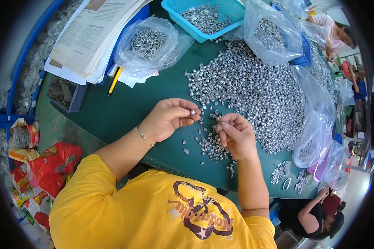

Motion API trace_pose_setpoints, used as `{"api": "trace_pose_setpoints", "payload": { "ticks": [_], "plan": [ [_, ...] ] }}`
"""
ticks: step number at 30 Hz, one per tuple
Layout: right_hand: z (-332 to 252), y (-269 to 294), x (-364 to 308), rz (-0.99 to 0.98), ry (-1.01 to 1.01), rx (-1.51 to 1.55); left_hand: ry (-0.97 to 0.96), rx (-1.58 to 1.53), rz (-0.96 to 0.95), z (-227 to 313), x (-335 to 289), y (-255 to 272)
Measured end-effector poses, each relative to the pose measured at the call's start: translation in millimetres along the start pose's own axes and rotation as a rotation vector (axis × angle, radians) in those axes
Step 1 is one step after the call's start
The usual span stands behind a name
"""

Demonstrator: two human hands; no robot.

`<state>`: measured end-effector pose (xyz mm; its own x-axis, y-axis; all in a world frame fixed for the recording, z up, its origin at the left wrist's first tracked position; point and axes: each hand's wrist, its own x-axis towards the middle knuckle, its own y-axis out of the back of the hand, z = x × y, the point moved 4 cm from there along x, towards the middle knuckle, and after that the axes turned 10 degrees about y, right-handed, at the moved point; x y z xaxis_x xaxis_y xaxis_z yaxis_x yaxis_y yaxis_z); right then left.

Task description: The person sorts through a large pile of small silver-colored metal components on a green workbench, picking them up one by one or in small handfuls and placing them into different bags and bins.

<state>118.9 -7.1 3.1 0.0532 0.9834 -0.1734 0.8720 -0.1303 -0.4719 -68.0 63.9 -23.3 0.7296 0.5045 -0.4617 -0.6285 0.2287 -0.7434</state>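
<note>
My left hand (167,118) is raised over the green table, its thumb and forefinger pinching a small shiny silver bead (192,112). To its right, my right hand (239,136) has thumb and fingertips pressed together; a speck of silver shows at the tips, too small to name. Past both hands spreads a large heap of small silver metal pieces (249,91), rounded and cup-like. Between and below the hands lies a smaller scatter of similar pieces (214,147), partly hidden by my right hand.
At the back stand a turquoise basket (183,25) and clear bags (274,37) of metal parts. Papers (91,33) and a yellow pen (115,81) lie at left. Red packaging (56,166) sits beside the table. Two people (311,216) (332,31) work at right.
</note>
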Motion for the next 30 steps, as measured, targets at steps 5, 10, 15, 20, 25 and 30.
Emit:
{"api": "trace_pose_setpoints", "payload": {
  "ticks": [5,10,15,20,25,30],
  "plan": [
    [0,0,7,-0.065,0.001,0.328,-0.122,0.060,0.034,7,-2,3],
    [0,-33,15,-0.190,0.420,-1.196,-0.563,1.032,0.339,9,-10,-13],
    [4,-17,11,-0.150,0.464,-1.091,-0.822,1.439,0.338,-6,-10,-26],
    [-16,21,12,0.076,0.016,0.038,-0.613,1.151,0.293,-1,-9,-18],
    [-10,6,24,-0.034,0.104,0.054,-0.367,0.808,0.202,2,-2,-8],
    [-4,11,29,-0.004,0.075,0.033,-0.377,0.534,0.350,10,-4,1]
  ]
}}
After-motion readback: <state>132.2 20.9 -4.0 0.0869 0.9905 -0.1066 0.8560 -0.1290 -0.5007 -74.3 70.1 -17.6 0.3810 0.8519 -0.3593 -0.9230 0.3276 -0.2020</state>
